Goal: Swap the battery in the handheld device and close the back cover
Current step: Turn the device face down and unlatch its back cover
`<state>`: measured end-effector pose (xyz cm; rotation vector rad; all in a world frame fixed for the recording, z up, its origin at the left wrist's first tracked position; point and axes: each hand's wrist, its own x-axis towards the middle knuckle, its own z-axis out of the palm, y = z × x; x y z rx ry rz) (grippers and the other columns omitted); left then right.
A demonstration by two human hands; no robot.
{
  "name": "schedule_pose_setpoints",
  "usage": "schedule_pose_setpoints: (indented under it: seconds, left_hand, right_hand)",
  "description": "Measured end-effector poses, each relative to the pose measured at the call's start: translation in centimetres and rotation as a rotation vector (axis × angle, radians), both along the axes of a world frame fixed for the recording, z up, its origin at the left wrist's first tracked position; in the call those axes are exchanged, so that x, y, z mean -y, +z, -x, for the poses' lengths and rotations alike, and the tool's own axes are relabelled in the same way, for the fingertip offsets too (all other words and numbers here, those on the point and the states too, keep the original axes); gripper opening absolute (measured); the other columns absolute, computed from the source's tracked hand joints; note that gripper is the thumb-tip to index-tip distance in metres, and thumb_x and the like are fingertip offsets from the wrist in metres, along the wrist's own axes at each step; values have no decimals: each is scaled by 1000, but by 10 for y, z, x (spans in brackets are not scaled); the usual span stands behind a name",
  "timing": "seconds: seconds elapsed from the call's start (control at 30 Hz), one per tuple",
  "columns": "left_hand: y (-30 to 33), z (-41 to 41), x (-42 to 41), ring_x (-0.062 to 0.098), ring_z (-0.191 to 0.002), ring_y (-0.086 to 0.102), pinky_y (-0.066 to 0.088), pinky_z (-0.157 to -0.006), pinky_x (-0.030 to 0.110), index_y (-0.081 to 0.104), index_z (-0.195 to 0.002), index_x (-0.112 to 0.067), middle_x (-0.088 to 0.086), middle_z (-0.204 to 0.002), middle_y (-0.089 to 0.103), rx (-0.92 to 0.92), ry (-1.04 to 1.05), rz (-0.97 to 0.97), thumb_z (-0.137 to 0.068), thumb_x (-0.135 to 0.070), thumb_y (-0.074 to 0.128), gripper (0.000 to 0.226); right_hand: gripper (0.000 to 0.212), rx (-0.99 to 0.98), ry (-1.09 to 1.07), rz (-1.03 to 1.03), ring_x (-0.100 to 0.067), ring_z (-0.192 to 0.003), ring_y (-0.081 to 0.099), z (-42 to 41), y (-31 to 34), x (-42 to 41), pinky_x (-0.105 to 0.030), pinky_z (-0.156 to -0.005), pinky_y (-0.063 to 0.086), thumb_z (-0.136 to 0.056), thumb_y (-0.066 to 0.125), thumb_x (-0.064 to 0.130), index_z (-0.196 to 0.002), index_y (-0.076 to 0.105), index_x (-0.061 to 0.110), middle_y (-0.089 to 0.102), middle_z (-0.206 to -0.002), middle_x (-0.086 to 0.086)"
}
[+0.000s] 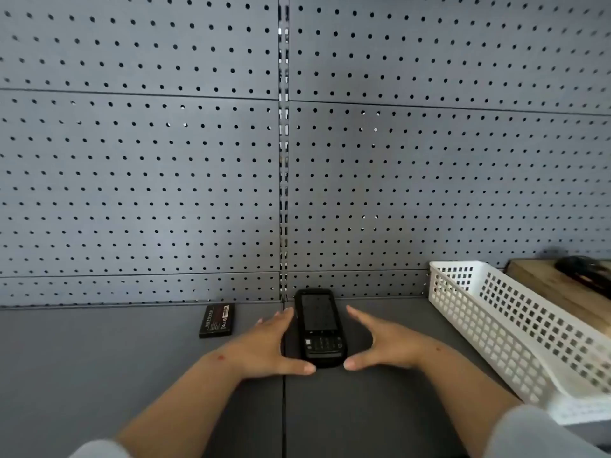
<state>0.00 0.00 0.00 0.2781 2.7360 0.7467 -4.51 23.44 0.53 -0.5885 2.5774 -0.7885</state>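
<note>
Fingers of both hands are spread wide and hold nothing: the left hand (267, 347) sits at 9 o'clock of the handheld device (319, 327), the right hand (383, 343) at 3 o'clock, thumbs almost meeting under its near end. It lies screen-up on the grey shelf (99, 358), long axis running 12 to 6. Neither hand looks nearer. A loose battery (216, 320) lies at 9 o'clock, beyond the left hand.
</note>
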Motion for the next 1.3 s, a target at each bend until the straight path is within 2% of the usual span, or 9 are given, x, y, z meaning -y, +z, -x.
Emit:
schedule_pose_setpoints:
  seconds: [0.07, 0.23, 0.33, 0.53, 0.67, 0.8, 1.0, 1.17, 1.3]
  left_hand:
    - [1, 1, -2, 20, -143, -6, -5, -113, 31, -9, -144, -20, 1, -157, -3, -18, -19, 6, -38, -84, 46, 136]
    - [-6, 5, -4, 18, -143, 1, -4, -115, 32, -8, -145, -20, 2, -157, 7, -78, 6, -41, -74, -51, 64, 106]
    - [-11, 10, -2, 14, -143, 7, -4, -115, 32, -6, -145, -20, 1, -156, 13, -89, -4, -69, -68, -57, 66, 111]
    - [-12, 13, 1, 13, -142, 9, -5, -114, 30, -3, -145, -23, -2, -155, 17, -84, -17, -94, -30, -91, 45, 143]
    - [-8, 9, -1, 11, -141, 12, -3, -115, 30, -2, -145, -24, -2, -155, 19, -83, -20, -102, -41, -82, 54, 132]
    - [-3, 6, -5, 9, -140, 15, -1, -116, 31, -1, -145, -24, -3, -154, 20, -112, -7, -122, -71, -47, 70, 105]
    - [-1, 5, -6, -3, -122, 18, 9, -113, 26, 2, -144, -27, -5, -150, 28, -134, -27, -121, -72, -42, 71, 101]
    - [-6, 10, -2, 1, -124, 24, 20, -106, 19, 10, -144, -28, -21, -128, 30, -120, -29, -123, -42, -76, 63, 125]
    - [-13, 15, -3, 6, -128, 29, 23, -105, 20, 16, -143, -27, -20, -127, 33, -163, -8, -146, -64, -46, 77, 102]
  right_hand:
    - [104, 4, 19, -8, -9, -142, 16, 1, 0, 2, -21, -109, 17, -71, 75, 41, -147, 5, 27, 15, -156, 5]
    - [102, -10, 25, -34, -11, -141, 18, 9, -10, 4, -27, -113, 18, -69, 75, 45, -146, 10, 31, 19, -155, 5]
    - [102, -4, 22, -6, -10, -141, 19, 12, -12, 4, -26, -112, 19, -67, 76, 45, -145, 11, 33, 21, -155, 6]
    - [106, 6, 31, 7, -10, -141, 19, 17, -14, 5, -27, -113, 19, -65, 78, 43, -145, 9, 35, 20, -155, 8]
    - [113, 35, 42, -15, -9, -140, 21, 22, -14, 6, -33, -116, 20, -57, 79, 51, -144, 8, 39, 20, -155, 9]
    - [116, 48, 47, -6, -9, -140, 20, 24, -13, 7, -34, -117, 20, -55, 80, 50, -145, 8, 37, 20, -155, 9]
    - [114, 44, 52, 5, -9, -140, 21, 25, -13, 8, -34, -117, 20, -57, 81, 46, -145, 8, 37, 21, -155, 8]
    - [111, 67, 66, 55, -8, -140, 20, 24, -11, 8, -33, -117, 18, -60, 81, 40, -144, 8, 38, 22, -154, 10]
    - [108, 81, 63, 137, -4, -139, 21, 21, -9, 8, -28, -116, 18, -63, 82, 30, -145, 11, 33, 24, -153, 10]
